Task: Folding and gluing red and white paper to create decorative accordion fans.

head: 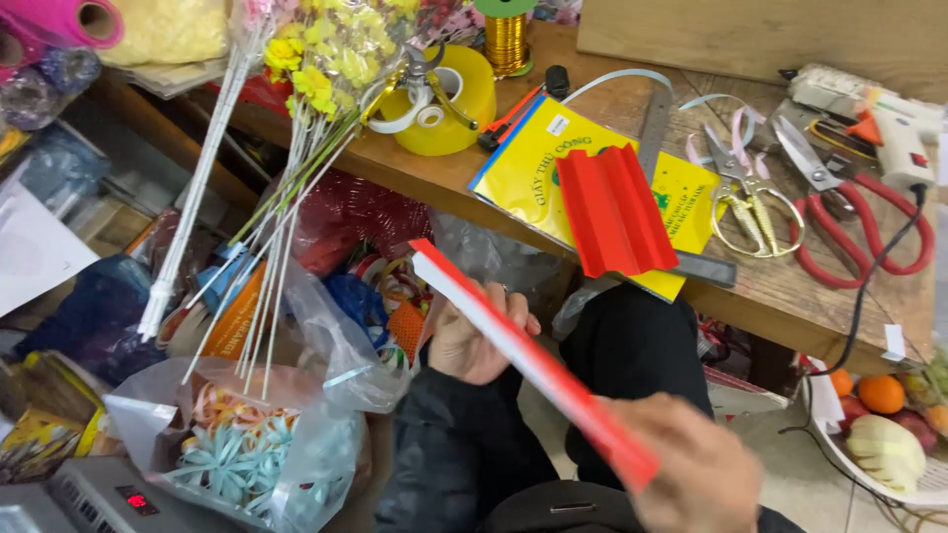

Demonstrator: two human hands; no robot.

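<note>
The folded red paper strip (533,360), accordion-pleated flat w/ a white edge showing, is held in mid-air over the person's lap, running diagonally from upper left to lower right, below the front edge of the wooden table (790,296). Gripping at both ends keeps the pleats pressed together, so the stack reads as one stiff bar rather than fanning out.

Left hand (474,336) is closed on the strip's middle-upper part: fingers curl over the top edge, thumb side underneath, palm toward the person. Right hand (691,474) is closed on the lower end, blurred, knuckles up, close to the camera; exact finger placement can't be told. Both come out of dark sleeves, forearms angled in toward each other.

On the table just above, a second pleated red sheet (612,207) lies partly opened on a yellow paper packet (523,168), prob. parked there within reach. Right of it: small gold-handled scissors (750,202), big red-handled shears (859,227), a white glue gun (904,133) w/ cord trailing off the edge. Further back, rolls of tape (449,99) & a gold wire spool (506,39). At left, yellow artificial flowers (326,54) on white stems lean out over a clear bag of pale ribbon bows (237,454). Fruit in a white basket (849,449) sits low right.
</note>
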